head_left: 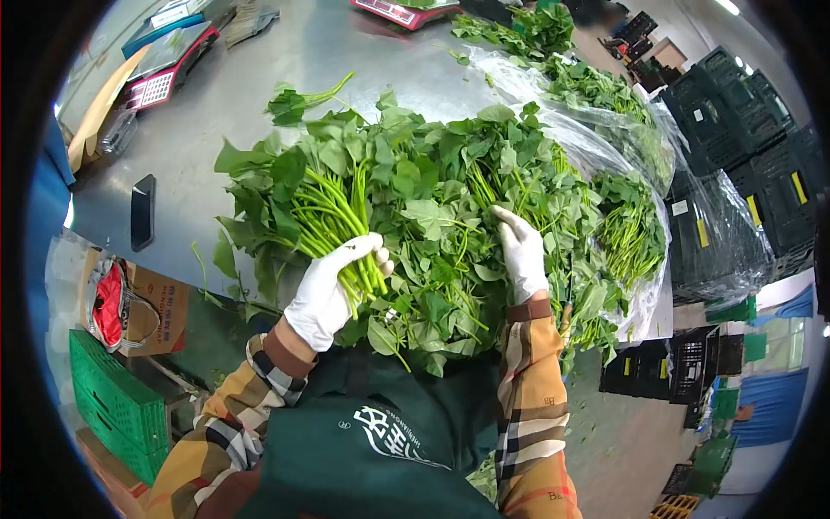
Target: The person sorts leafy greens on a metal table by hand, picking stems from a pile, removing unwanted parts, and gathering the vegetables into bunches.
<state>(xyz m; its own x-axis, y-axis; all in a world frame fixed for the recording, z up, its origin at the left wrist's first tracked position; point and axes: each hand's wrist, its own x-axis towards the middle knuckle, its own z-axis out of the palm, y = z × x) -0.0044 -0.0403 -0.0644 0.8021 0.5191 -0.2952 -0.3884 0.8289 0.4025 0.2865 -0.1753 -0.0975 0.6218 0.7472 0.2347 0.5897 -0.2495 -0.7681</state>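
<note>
My left hand [333, 290], in a white glove, is closed round a bunch of leafy greens [333, 208]. The bunch's bright green stems point down toward me, and their cut ends stick out below the fingers. My right hand [521, 255], also gloved in white, is at the right part of a large heap of leafy greens [441, 259]. Its fingers are stretched out and touch the leaves, with thumb and forefinger a little apart. Nothing plainly sits in its grasp. One loose sprig [303, 102] lies beyond the held bunch.
On the metal table [186, 203] lie a phone [143, 212] and a red scale [173, 69]; another scale [406, 10] stands at the back. More greens [635, 225] lie on plastic film at right. Dark crates [726, 112] and green crates [117, 402] flank the table.
</note>
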